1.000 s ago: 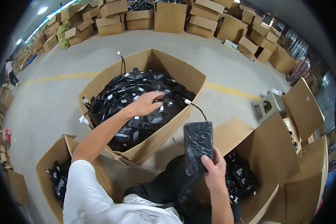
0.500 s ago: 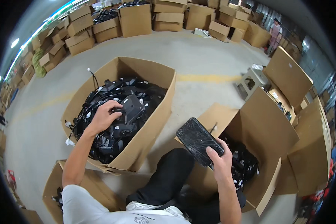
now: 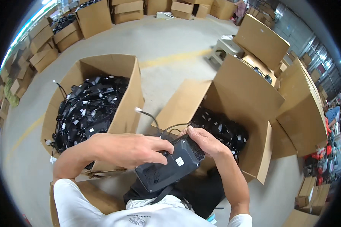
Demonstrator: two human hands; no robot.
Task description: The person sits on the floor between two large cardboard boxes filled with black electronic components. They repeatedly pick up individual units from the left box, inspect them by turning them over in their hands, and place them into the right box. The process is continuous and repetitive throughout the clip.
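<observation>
A flat black display unit (image 3: pixel 169 170) lies over my lap, its back face up. A small white label, corner screws and some water-like specks show on it. A black cable with a white plug (image 3: pixel 139 110) loops out from its upper side. My right hand (image 3: pixel 205 142) grips the unit at its upper right edge, thumb on top. Across the unit's left part reaches my left hand (image 3: pixel 140 150), its fingers bent and closed near a small dark spot. What those fingers pinch, if anything, is too small to make out.
A cardboard box (image 3: pixel 137 87) full of black cabled units stands at the left. At the right, an open box (image 3: pixel 250 96) holds more of them. Farther off are a grey stool (image 3: pixel 225 49), stacked cartons (image 3: pixel 127 11) along the far side, and a person (image 3: pixel 240 9).
My left hand has left the left box and come to the display unit. The unit has been turned from its cracked screen to its back and drawn nearer. The view has swung right.
</observation>
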